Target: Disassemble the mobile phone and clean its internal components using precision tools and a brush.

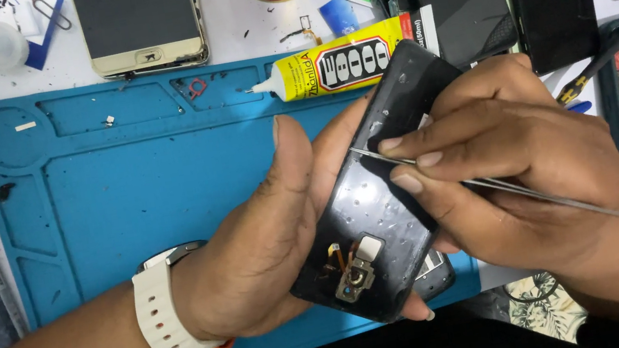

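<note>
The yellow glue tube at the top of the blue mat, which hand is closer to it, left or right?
Right. The right hand, pinching a thin metal tool, sits just below the yellow glue tube. The left hand, cradling the black phone back cover, lies lower and further from it.

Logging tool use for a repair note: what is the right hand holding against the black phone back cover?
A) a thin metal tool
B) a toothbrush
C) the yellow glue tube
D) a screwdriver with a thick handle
A: the right hand pinches a thin metal tool, tip on the black phone back cover.
</note>
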